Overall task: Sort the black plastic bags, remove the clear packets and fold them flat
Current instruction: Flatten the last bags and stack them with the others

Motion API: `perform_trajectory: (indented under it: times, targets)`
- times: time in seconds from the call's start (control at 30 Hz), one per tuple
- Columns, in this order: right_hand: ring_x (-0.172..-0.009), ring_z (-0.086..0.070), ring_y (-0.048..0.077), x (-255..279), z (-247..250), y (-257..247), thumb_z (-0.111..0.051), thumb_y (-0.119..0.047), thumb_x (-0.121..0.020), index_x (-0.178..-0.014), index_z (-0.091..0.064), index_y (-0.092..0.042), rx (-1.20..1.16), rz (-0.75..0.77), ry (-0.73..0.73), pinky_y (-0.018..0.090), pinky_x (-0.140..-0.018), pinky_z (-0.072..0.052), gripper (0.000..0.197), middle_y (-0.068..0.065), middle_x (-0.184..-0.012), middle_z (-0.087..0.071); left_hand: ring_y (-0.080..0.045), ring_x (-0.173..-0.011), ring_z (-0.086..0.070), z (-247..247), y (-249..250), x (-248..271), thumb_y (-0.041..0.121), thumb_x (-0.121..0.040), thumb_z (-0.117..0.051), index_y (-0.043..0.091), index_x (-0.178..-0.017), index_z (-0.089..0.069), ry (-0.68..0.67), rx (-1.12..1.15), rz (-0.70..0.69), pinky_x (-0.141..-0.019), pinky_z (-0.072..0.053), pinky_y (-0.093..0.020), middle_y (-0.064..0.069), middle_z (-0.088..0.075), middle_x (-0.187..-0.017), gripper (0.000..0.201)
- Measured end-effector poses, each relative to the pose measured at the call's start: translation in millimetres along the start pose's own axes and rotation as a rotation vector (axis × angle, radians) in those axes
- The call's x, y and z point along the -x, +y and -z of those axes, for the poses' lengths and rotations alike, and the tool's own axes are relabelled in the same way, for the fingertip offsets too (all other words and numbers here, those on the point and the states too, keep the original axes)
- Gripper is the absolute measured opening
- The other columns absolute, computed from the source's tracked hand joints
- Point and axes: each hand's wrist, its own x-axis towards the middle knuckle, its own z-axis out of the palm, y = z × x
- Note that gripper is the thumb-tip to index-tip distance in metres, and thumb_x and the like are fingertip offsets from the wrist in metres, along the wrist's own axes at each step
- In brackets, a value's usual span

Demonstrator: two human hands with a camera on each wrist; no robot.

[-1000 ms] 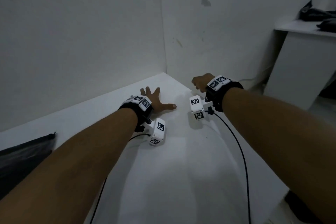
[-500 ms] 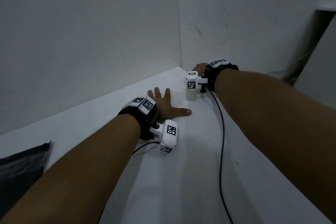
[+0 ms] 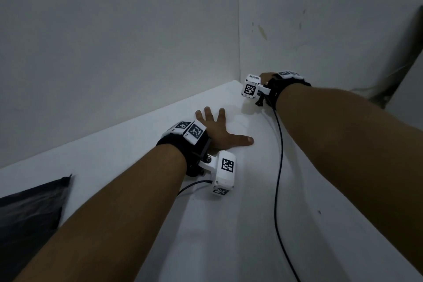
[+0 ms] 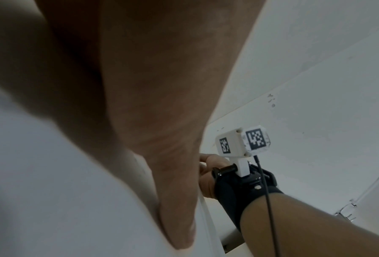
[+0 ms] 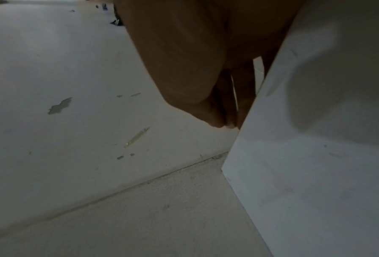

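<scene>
Head: L hand (image 3: 217, 130) flat, smooth table (image 3: 128, 144).

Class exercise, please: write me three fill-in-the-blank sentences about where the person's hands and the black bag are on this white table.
1. The left hand lies palm down with fingers ____ on the table.
2. The right hand reaches over the table's far ____.
3. The black plastic bag lies at the table's ____ side, untouched.

Missing words: spread; edge; left

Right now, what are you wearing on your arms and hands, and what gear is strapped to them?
Both forearms are bare, without sleeves or gloves. The left hand and right hand each carry a black wrist strap topped with white blocks printed with black square markers. A white boxy camera module juts from each strap, trailing a thin black cable.
</scene>
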Motion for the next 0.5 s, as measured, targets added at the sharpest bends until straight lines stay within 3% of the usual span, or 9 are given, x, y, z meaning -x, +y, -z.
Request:
perform_trajectory:
  times: [0.07, 0.13, 0.2, 0.27, 0.33, 0.37, 0.43, 0.5]
  targets:
    - [-0.125, -0.054, 0.034, 4.5, 10.7, -3.4, -0.045, -0.027, -0.102, -0.133, -0.053, -0.011, -0.141, -0.002, -0.030, 0.024, -0.078, -0.046, 0.036, 0.020, -0.140, -0.052, -0.036, -0.150, 0.022, 0.2, 0.4, 0.2, 0.087, -0.075, -0.051, 0.028, -0.159, 0.014, -0.005, 0.012, 0.001, -0.120, 0.008, -0.055, -0.011, 0.024, -0.164, 0.121]
    - [-0.098, -0.062, 0.031, 9.6, 19.6, -8.1, -0.055, -0.031, -0.094, -0.112, -0.060, -0.019, -0.114, 0.014, -0.004, 0.031, -0.081, -0.049, 0.022, 0.013, -0.122, -0.064, -0.036, -0.151, 0.022, 0.9, -0.2, -0.3, 0.088, -0.074, -0.051, 0.028, -0.159, 0.014, -0.006, 0.014, 0.001, -0.120, 0.007, -0.055, -0.011, 0.024, -0.164, 0.122]
    - [-0.087, -0.060, 0.029, 5.3, 20.4, -7.3, -0.062, -0.028, -0.089, -0.108, -0.059, -0.020, -0.184, -0.023, -0.021, 0.031, -0.075, -0.042, 0.021, 0.009, -0.116, -0.067, -0.036, -0.151, 0.022, 1.2, -1.2, -1.3, 0.088, -0.074, -0.050, 0.028, -0.159, 0.013, -0.003, 0.008, -0.002, -0.120, 0.006, -0.055, -0.011, 0.024, -0.164, 0.122]
    - [-0.097, -0.064, 0.029, 19.9, 24.6, -21.4, -0.064, -0.028, -0.090, -0.116, -0.059, -0.017, -0.191, 0.001, 0.043, 0.029, -0.076, -0.040, 0.029, 0.008, -0.121, -0.066, -0.036, -0.151, 0.022, -0.2, -1.9, -2.7, 0.089, -0.073, -0.050, 0.027, -0.159, 0.013, 0.005, 0.010, -0.004, -0.120, 0.006, -0.056, -0.011, 0.023, -0.164, 0.123]
    - [-0.122, -0.057, 0.026, 20.3, 22.2, -20.9, -0.064, -0.025, -0.093, -0.133, -0.054, -0.014, -0.269, -0.025, 0.099, 0.029, -0.093, -0.043, 0.043, 0.006, -0.142, -0.055, -0.037, -0.151, 0.022, -2.2, -2.0, -4.4, 0.089, -0.073, -0.051, 0.027, -0.159, 0.013, 0.014, 0.005, -0.007, -0.120, 0.006, -0.056, -0.012, 0.023, -0.164, 0.124]
    - [-0.136, -0.047, 0.024, 23.8, 24.0, -21.6, -0.062, -0.020, -0.095, -0.143, -0.047, -0.012, -0.385, -0.017, 0.129, 0.030, -0.107, -0.035, 0.051, 0.006, -0.153, -0.044, -0.037, -0.151, 0.021, -2.5, -2.2, -5.0, 0.090, -0.072, -0.051, 0.028, -0.159, 0.013, 0.016, 0.006, -0.011, -0.120, 0.005, -0.056, -0.012, 0.023, -0.165, 0.124]
    - [-0.148, -0.029, 0.020, 24.0, 40.1, -19.7, -0.055, -0.009, -0.098, -0.152, -0.036, -0.010, -0.517, 0.004, 0.202, 0.025, -0.117, -0.019, 0.057, 0.006, -0.163, -0.025, -0.037, -0.151, 0.021, -2.2, -3.1, -5.5, 0.090, -0.072, -0.051, 0.028, -0.159, 0.012, 0.019, 0.013, -0.018, -0.120, 0.006, -0.056, -0.011, 0.023, -0.165, 0.125]
    - [-0.142, -0.041, 0.019, 28.3, 59.4, -20.5, -0.057, -0.001, -0.095, -0.140, -0.053, -0.004, -0.853, 0.021, 0.246, 0.014, -0.109, -0.028, 0.046, 0.010, -0.155, -0.041, -0.037, -0.151, 0.021, -1.7, -4.1, -5.1, 0.089, -0.072, -0.051, 0.027, -0.159, 0.012, 0.015, 0.026, -0.022, -0.120, 0.005, -0.056, -0.011, 0.023, -0.165, 0.124]
